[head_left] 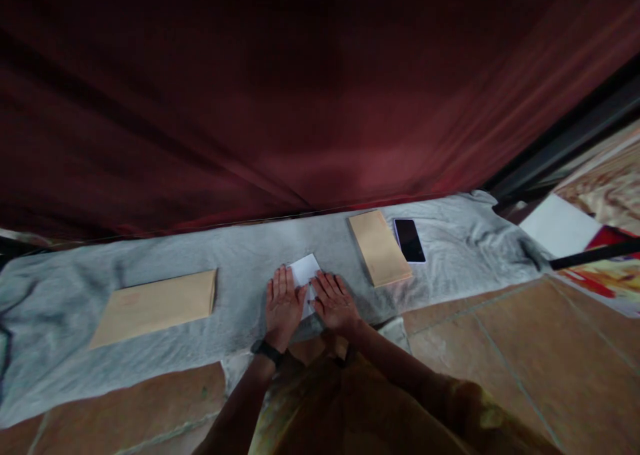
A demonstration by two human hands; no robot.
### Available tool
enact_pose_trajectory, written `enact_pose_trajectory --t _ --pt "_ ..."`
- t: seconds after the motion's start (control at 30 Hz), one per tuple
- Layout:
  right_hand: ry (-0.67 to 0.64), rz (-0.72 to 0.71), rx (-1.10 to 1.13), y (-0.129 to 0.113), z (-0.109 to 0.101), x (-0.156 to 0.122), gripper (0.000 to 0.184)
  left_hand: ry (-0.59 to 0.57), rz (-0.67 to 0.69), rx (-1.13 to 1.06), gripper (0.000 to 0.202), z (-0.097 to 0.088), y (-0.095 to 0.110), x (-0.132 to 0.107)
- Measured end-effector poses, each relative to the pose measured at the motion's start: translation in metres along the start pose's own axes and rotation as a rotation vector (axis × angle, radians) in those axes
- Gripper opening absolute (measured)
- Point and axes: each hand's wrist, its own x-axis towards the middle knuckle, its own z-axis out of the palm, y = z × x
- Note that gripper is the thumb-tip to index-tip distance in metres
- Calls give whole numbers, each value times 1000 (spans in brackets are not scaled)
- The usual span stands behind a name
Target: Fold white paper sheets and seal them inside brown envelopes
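Observation:
A small white sheet of paper point(307, 268) lies on the grey cloth in front of me, partly covered by both hands. My left hand point(285, 305) rests flat on its left side, fingers stretched forward, a dark watch on the wrist. On the paper's right side lies my right hand point(336, 303), palm down with its fingers spread. Neither hand grips anything. To the right is a stack of brown envelopes point(380, 248), and a longer brown envelope stack point(160, 305) lies farther left.
A phone point(410, 240) with a dark screen lies beside the right envelopes. The grey cloth point(245, 255) runs along a dark red curtain point(320, 121). Brown floor tiles point(465, 348) show in front. Dark bars point(565, 141) and printed sheets point(610, 255) are at the right edge.

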Motion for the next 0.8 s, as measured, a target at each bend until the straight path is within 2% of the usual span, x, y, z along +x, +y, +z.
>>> enact_pose_trajectory --t 0.1,0.23,0.37,0.43,0.53,0.67,0.8 --pt "7 8 12 0 -1 0 55 24 -9 -7 65 -8 -11 -3" --pt "17 12 10 -1 -1 0 55 38 -7 6 63 -14 -6 -14" --pt "2 6 13 1 -1 0 54 -136 188 -86 57 -15 0 -45" --pt "-2 17 20 2 -2 1 52 -143 166 -118 55 -15 0 -58" --pt "38 149 17 -1 -6 4 52 -160 119 -114 51 -16 3 -62" --pt "44 370 57 -11 -14 15 46 -168 99 -26 48 -20 11 -51" --pt "41 609 446 -15 -21 33 52 -171 122 100 52 -25 21 -45"
